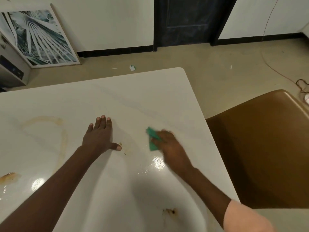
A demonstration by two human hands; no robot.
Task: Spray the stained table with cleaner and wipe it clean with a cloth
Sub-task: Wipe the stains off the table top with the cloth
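Note:
The white table (117,97) carries several brown stains: a wide faint ring (61,131) at the left, a smear (9,176) by the left edge, dark specks (123,149) beside my left thumb, and a blotch (169,211) near the front. My left hand (98,136) lies flat on the table with its fingers spread and holds nothing. To its right, my right hand (167,141) is blurred by motion and grips a green cloth (153,139) against the tabletop. Wet droplets (158,162) shine just in front of the cloth. No spray bottle is in view.
A brown chair (260,148) stands close against the table's right edge. A framed palm-leaf picture (38,37) leans on the wall at the back left, beside a grey appliance (11,72). A thin cable (284,76) and paper scraps (132,67) lie on the floor.

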